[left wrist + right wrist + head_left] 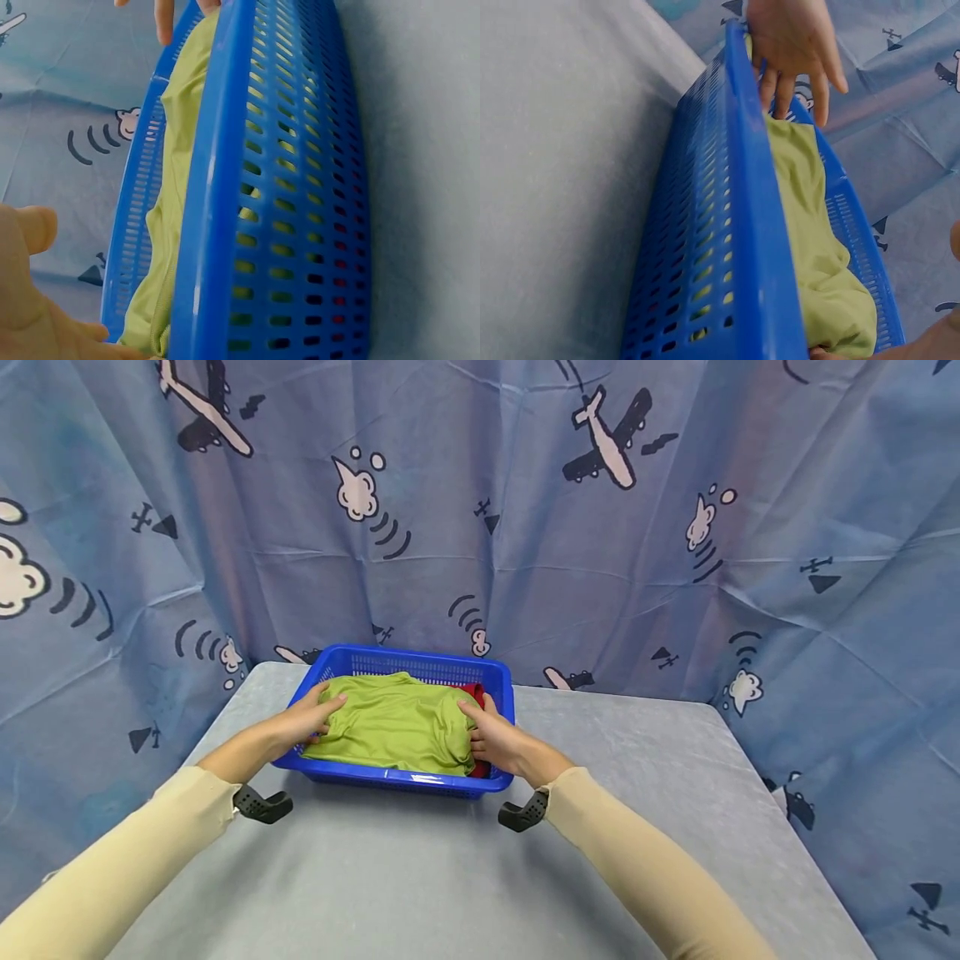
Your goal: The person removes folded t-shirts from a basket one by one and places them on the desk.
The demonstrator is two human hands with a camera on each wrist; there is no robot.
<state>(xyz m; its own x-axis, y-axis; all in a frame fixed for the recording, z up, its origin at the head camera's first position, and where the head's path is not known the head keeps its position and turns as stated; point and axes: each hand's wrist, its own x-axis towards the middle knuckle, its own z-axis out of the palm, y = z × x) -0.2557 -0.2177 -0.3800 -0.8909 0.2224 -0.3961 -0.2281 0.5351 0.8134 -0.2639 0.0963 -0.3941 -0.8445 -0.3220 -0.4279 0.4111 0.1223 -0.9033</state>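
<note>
A lime-green cloth garment (390, 718) lies spread inside a blue plastic basket (420, 779) on the table. Some red fabric (480, 768) shows beside it at the basket's right end. My left hand (302, 720) is at the garment's left end, just inside the rim; its fingers look straight in the right wrist view, where the hand (791, 45) reaches down to the cloth. At the opposite end my right hand (498, 739) touches the garment's bunched edge, thumb spread away from the fingers. Some fingertips of both hands are hidden by cloth or basket.
The basket stands near the back of a grey-covered table (600, 760). Behind and beside the table hangs a blue curtain (450, 527) printed with airplanes. Each wrist carries a black band (262, 806) below a cream sleeve (150, 835).
</note>
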